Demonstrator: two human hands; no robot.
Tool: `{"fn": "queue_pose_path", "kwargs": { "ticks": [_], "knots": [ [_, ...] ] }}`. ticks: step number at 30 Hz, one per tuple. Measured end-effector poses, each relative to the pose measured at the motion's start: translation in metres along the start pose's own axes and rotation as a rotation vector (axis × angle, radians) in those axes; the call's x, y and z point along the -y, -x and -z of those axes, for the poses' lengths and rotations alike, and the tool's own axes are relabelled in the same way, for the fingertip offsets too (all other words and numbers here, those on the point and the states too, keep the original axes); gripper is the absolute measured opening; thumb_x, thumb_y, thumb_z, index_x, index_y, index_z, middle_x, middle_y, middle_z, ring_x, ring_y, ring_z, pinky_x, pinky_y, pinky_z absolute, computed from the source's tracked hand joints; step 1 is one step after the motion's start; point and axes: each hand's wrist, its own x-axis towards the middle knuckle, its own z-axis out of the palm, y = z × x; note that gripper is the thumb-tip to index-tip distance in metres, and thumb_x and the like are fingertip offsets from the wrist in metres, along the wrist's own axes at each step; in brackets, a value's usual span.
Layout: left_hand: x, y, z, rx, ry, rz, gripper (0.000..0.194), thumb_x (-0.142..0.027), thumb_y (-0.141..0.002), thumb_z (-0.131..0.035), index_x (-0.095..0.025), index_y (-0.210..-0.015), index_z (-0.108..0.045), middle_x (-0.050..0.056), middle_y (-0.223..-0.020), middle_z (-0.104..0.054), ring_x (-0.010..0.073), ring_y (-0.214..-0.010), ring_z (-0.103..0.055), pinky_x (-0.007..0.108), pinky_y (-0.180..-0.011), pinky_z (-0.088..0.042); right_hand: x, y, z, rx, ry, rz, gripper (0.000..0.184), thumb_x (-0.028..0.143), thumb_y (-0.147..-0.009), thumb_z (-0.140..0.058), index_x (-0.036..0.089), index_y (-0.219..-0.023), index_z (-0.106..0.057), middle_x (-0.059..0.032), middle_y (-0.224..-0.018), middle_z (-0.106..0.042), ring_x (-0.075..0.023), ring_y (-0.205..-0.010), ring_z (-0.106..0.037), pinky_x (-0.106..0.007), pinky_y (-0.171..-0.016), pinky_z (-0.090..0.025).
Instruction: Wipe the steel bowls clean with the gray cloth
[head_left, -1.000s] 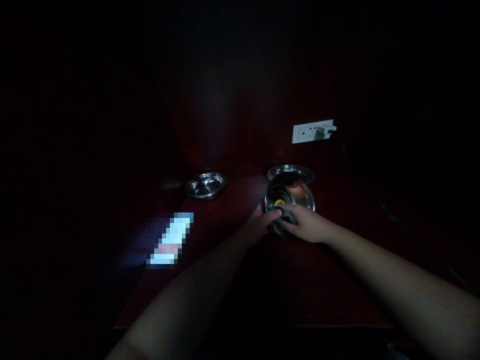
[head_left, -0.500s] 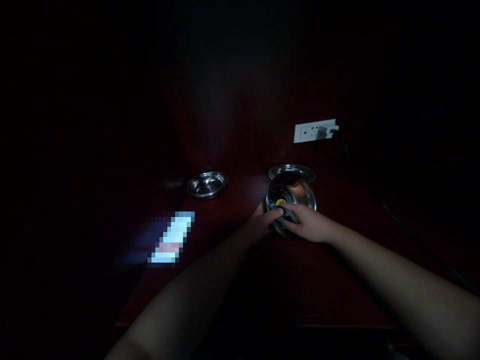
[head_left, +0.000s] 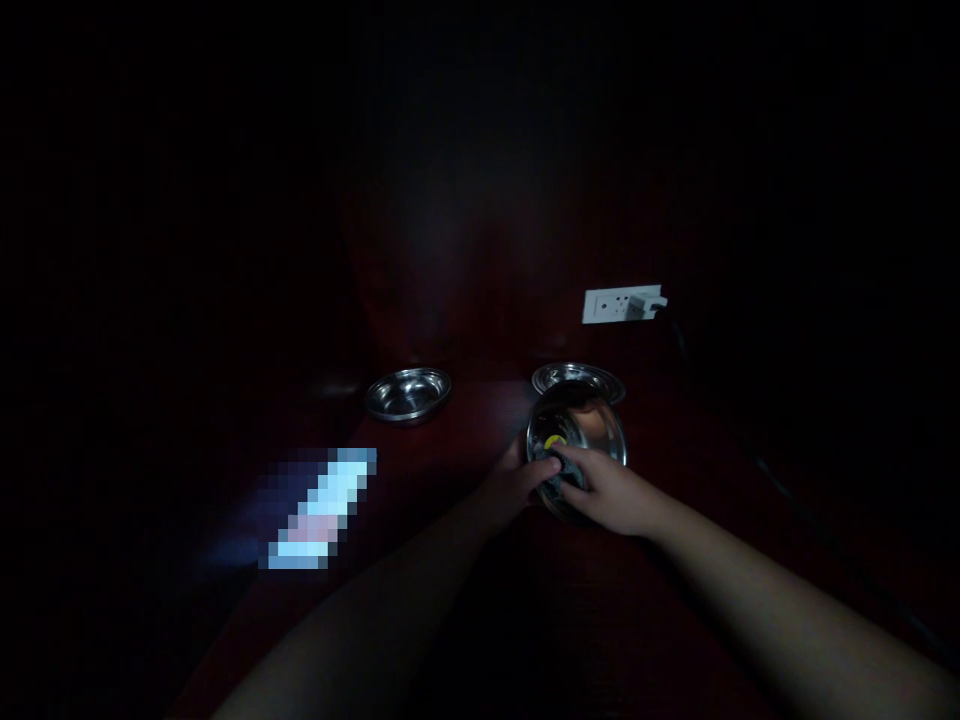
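Observation:
A shiny stainless steel dish (head_left: pixel 602 432) with a round yellow sticker (head_left: pixel 555 441) is held tilted over the dark red table. My left hand (head_left: pixel 522 480) grips its left edge, the thumb lying over the near face and the other fingers mostly hidden behind it. My right hand (head_left: pixel 611 492) is closed over a dark grey, rough-textured scouring pad (head_left: pixel 551 486), pressed to the dish beside the sticker. The pad is partly hidden by the fingers, and dim light blurs its detail. Just behind the held dish lies a second steel dish (head_left: pixel 576 372), partly covered by it.
A third steel dish (head_left: pixel 409 396) sits at the back left of the table (head_left: pixel 480 430). Nearer on the left lies a bright, pixelated rectangle (head_left: pixel 322 510). A white wall socket (head_left: pixel 621 304) with a plug is behind, and a dark cable (head_left: pixel 780 480) runs along the right.
The whole scene sits lower in the picture, as the head view has tipped up slightly. Both hands keep their holds; the right hand has barely shifted on the dish.

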Motion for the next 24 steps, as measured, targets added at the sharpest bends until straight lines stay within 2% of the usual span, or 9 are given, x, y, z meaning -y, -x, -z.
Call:
{"fn": "queue_pose_path", "kwargs": {
  "ticks": [5,12,17,24],
  "knots": [
    [-0.0002,-0.0002,-0.0011,0.000,0.000,-0.019,0.058,-0.028,-0.062,-0.075,-0.019,-0.115,-0.054,0.007,-0.100,-0.065,0.0215,-0.091,-0.063,0.033,-0.077,-0.049,0.0019,-0.0017,-0.0007,-0.011,-0.046,0.005,0.009,0.016,-0.080,-0.049,0.019,-0.088,-0.053,-0.0023,-0.081,-0.061,-0.0156,-0.072,-0.057,-0.028,-0.067,-0.045],
    [0.0015,-0.0021,0.0024,0.021,-0.035,-0.028,0.060,-0.029,-0.063,-0.075,-0.019,-0.118,-0.052,0.007,-0.101,-0.064,0.0219,-0.092,-0.062,0.035,-0.080,-0.048,0.0003,-0.0024,-0.0014,-0.021,-0.089,-0.010,0.008,0.018,-0.079,-0.051,0.017,-0.087,-0.054,-0.0021,-0.078,-0.061,-0.0155,-0.071,-0.057,-0.029,-0.068,-0.046],
    [0.0039,-0.0042,0.0036,0.022,-0.048,-0.038,0.060,-0.030,-0.063,-0.075,-0.019,-0.117,-0.051,0.009,-0.106,-0.063,0.0226,-0.094,-0.062,0.033,-0.077,-0.048,0.0015,-0.0021,-0.0007,-0.028,-0.087,0.007,0.006,0.021,-0.080,-0.051,0.018,-0.084,-0.053,-0.0023,-0.077,-0.061,-0.0158,-0.070,-0.057,-0.029,-0.067,-0.046],
    [0.0022,-0.0018,-0.0002,-0.002,-0.053,-0.045,0.058,-0.031,-0.063,-0.074,-0.019,-0.114,-0.052,0.007,-0.102,-0.064,0.0206,-0.091,-0.062,0.034,-0.080,-0.048,0.0020,-0.0001,0.0002,0.027,-0.135,0.003,0.013,0.019,-0.074,-0.056,0.018,-0.087,-0.052,-0.0009,-0.076,-0.059,-0.0158,-0.069,-0.056,-0.030,-0.066,-0.047]
  ]
}}
